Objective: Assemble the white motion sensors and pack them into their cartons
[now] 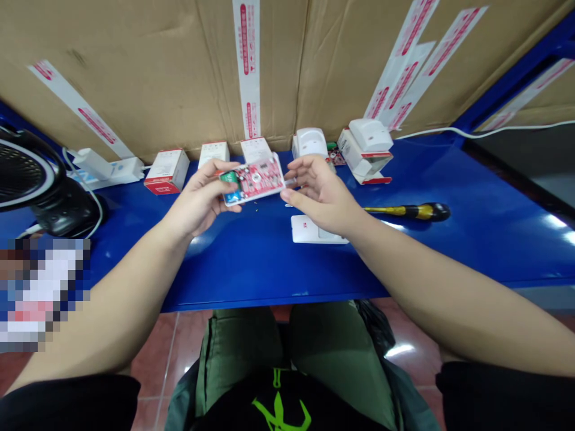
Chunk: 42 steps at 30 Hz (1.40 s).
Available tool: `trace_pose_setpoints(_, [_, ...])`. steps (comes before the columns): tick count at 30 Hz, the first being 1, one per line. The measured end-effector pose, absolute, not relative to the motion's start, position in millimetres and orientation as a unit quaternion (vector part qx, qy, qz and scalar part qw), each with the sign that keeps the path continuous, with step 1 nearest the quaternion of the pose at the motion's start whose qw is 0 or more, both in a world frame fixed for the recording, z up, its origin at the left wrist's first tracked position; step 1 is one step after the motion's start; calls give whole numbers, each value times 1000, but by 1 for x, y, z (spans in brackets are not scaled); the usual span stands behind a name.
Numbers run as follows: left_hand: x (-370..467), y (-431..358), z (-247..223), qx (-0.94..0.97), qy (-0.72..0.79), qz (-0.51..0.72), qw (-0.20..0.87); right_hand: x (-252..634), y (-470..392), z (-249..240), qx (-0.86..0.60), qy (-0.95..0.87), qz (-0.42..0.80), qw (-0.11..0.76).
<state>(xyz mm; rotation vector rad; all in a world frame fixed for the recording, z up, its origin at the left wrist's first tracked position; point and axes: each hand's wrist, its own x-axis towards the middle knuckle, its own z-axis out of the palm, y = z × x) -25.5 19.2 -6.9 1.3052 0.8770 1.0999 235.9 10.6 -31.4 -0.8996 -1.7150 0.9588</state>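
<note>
My left hand (pixel 204 194) is closed on the left end of a shallow white housing with a red circuit board (pixel 263 179) in it. Green and blue parts show at the board's left end, under my thumb. At its right end is my right hand (pixel 321 194), with fingers loosely curled and apart; the thumb tip is close to the housing's corner, and I cannot tell whether it touches. A white cover (pixel 305 230) lies on the blue table below my right hand, which partly hides it. To the right rests a black and yellow screwdriver (pixel 417 212).
Along the cardboard backing stand red and white boxes (pixel 167 172) and white sensor-like units (pixel 312 142), (pixel 371 134). Another red circuit board (pixel 336 157) lies between these units. A black fan (pixel 58 197) and a power strip (pixel 119 170) occupy the left side.
</note>
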Motion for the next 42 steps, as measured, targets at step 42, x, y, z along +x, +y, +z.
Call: trace_pose_setpoints(42, [-15,0,-26,885,355,206,220,264,-6,-1,-385,-902,158,113])
